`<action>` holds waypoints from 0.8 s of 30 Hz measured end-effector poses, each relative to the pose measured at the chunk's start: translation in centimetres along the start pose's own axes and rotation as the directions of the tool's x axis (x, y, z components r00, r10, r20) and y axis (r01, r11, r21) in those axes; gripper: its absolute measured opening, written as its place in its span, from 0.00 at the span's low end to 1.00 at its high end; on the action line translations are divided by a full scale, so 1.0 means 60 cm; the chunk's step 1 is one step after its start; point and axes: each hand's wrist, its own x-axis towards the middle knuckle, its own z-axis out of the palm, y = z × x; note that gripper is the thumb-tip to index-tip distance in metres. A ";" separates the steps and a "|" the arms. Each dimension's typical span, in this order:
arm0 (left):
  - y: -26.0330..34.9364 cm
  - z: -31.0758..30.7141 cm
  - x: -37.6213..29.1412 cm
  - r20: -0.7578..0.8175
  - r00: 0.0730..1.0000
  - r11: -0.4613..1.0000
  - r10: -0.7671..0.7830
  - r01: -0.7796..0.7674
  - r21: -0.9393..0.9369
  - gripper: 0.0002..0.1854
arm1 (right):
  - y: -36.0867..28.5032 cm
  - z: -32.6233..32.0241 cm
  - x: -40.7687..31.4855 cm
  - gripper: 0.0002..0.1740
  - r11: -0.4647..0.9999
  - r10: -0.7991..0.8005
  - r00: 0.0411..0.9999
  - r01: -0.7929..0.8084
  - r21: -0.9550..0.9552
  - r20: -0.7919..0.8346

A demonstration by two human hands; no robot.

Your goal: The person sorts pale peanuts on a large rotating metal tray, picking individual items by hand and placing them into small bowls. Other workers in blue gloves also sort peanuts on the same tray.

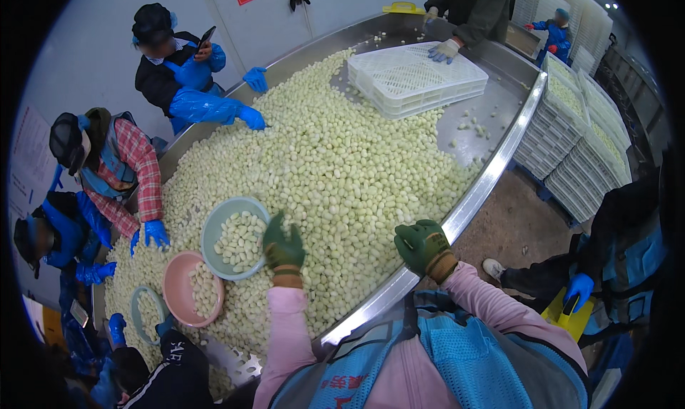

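Note:
A heap of small, pale green oval pieces point(342, 163), perhaps fruit or nuts, covers much of a steel sorting table. My left hand point(283, 244), in a green glove, is over the heap just right of a pale green plastic basin point(235, 237) partly filled with larger pieces. Its fingers are apart and I see nothing in them. My right hand point(423, 245), gloved alike, lies at the heap's edge by the table's metal rim, fingers curled; whether it holds a piece is hidden. A pink basin point(179, 286) and a smaller green basin point(140, 302) stand further left, each with pieces inside.
Several co-workers with gloved hands line the table's left and far sides. Stacked white plastic crates point(417, 77) rest on the table, under a co-worker's hand. More filled crates point(562, 136) are piled beyond the steel rim point(492, 168). At right a person holds a yellow scoop point(570, 312).

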 end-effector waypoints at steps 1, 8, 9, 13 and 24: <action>0.020 0.030 -0.004 0.131 0.991 0.992 0.000 0.016 -0.124 0.20 | -0.002 -0.002 0.004 0.07 1.000 0.011 0.999 -0.011 -0.002 0.034; 0.061 0.109 -0.101 0.552 0.832 0.923 0.053 -0.251 0.290 0.30 | 0.001 0.015 -0.013 0.09 0.993 -0.109 0.992 0.112 0.049 -0.064; 0.074 0.104 -0.109 0.580 0.813 0.928 0.044 -0.248 0.278 0.30 | 0.003 0.009 -0.014 0.09 0.995 -0.086 0.995 0.088 0.050 -0.049; 0.079 0.042 -0.118 0.768 0.638 0.918 -0.057 -0.268 0.291 0.29 | -0.005 -0.001 -0.008 0.12 0.998 -0.026 1.000 0.027 0.050 -0.009; 0.107 0.138 -0.069 0.522 0.851 0.893 0.047 -0.270 0.360 0.17 | -0.007 -0.006 0.001 0.15 0.994 0.047 0.998 -0.050 0.093 0.028</action>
